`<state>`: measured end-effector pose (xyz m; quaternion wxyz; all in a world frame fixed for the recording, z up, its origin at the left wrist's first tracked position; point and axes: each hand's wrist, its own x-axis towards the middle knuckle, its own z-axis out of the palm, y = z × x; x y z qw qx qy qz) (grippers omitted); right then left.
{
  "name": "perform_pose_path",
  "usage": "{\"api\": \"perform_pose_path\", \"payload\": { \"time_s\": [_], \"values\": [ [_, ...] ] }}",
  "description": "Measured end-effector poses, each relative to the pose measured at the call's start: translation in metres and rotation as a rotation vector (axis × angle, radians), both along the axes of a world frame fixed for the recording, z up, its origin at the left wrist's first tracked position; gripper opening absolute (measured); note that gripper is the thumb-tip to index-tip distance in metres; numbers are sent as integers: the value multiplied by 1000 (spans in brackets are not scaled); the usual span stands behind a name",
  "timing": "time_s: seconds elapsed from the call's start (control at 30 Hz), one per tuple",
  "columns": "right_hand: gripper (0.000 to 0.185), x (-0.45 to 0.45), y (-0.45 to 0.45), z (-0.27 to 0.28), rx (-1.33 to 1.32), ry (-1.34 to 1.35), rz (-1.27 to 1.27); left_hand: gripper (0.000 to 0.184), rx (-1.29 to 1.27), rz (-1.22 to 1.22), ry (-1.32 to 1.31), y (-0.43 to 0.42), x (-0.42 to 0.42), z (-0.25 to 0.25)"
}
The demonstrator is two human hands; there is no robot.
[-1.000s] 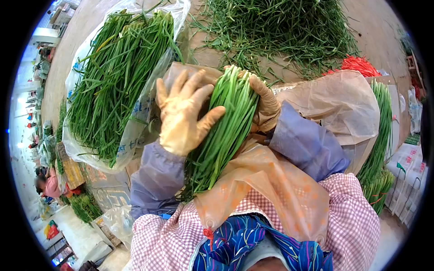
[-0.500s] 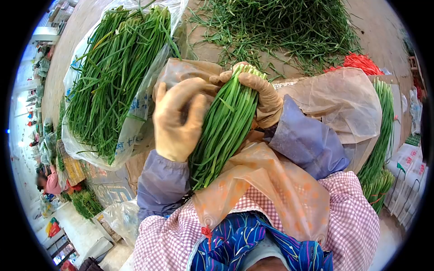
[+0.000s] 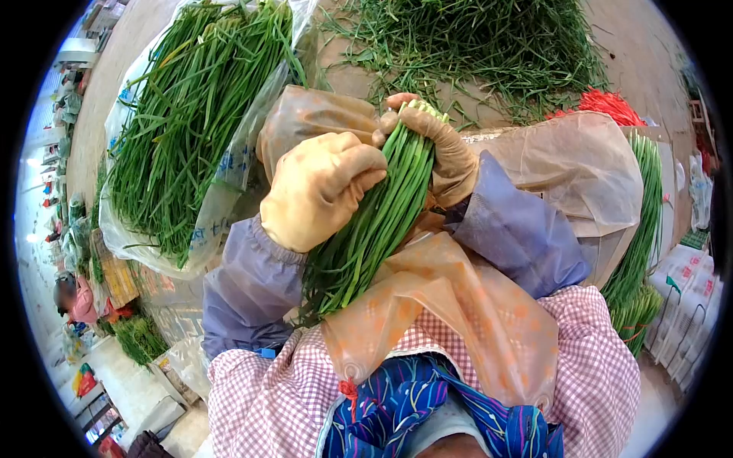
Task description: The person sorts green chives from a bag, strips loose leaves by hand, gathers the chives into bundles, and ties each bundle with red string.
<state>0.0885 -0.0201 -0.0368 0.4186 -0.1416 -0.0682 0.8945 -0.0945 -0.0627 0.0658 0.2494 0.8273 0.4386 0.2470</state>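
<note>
My right hand [image 3: 447, 156], in a tan glove, is wrapped round a bundle of garlic chives [image 3: 393, 195] near its pale cut ends, thumb in front. The long green leaves hang down toward my lap. Against the left side of the bundle is my left hand [image 3: 324, 187], also gloved, its fingers curled into a pinch. Whatever lies between those fingertips is hidden. Beneath both hands, translucent orange-patterned plastic [image 3: 450, 298] covers my lap and front.
On the left, an open plastic bag [image 3: 126, 240] holds a heap of loose chives [image 3: 198, 130]. More cut greens [image 3: 489, 46] lie piled ahead. Red ties [image 3: 611, 107] and stacked chive bundles [image 3: 645, 206] are on the right. A person in pink [image 3: 80, 300] is far left.
My left hand, blurred with fingers apart before, has closed at the bundle's side. My right hand keeps its hold on the chives and has barely moved.
</note>
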Motion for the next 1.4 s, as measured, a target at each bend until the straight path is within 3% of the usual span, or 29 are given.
{"api": "perform_pose_path", "payload": {
  "time_s": [0.1,0.17,0.23,0.3,0.37,0.47,0.5,0.57,0.7,0.8,0.93,1.03,1.07,1.17,1.27,1.37,1.4],
  "values": [
    [30,2,4,-7,11,-44,-53,12,-231,78,-354,-4,-6,9],
    [29,13,13,-12,9,-116,-111,9,-339,269,-663,-10,-27,14],
    [24,18,15,-9,-38,-124,-167,18,-171,423,-913,-5,-45,14],
    [21,22,19,-15,-91,-88,-174,22,-233,423,-1217,5,-66,19],
    [20,26,21,-18,-76,-86,-188,23,-249,456,-1267,4,-79,14],
    [19,34,29,-26,-70,-147,-200,26,89,647,-650,-9,-28,21],
    [19,38,31,-30,-72,-179,-200,24,70,598,-632,-18,-22,21],
    [20,40,30,-31,-79,-204,-184,24,-284,519,-509,-43,-21,38],
    [21,36,30,-27,-89,-260,-172,31,-437,310,-49,-52,-6,33],
    [20,38,29,-25,-83,-268,-170,33,-582,339,61,-55,7,26],
    [18,40,27,-22,-85,-284,-145,25,-610,305,29,-54,8,12],
    [15,39,29,-30,-110,-346,-177,22,-622,372,-404,-54,0,-6],
    [14,40,30,-35,-116,-343,-174,18,-743,363,-539,-50,-15,-1],
    [12,40,32,-46,-212,-328,-199,13,-534,403,-1075,-53,-38,4],
    [12,41,34,-49,-233,-338,-198,21,-315,649,-691,-64,-27,25],
    [12,39,32,-44,-242,-354,-211,33,-708,353,-451,-84,-45,40],
    [12,38,30,-42,-227,-350,-210,40,-772,359,-397,-92,-45,41]
  ]
}}
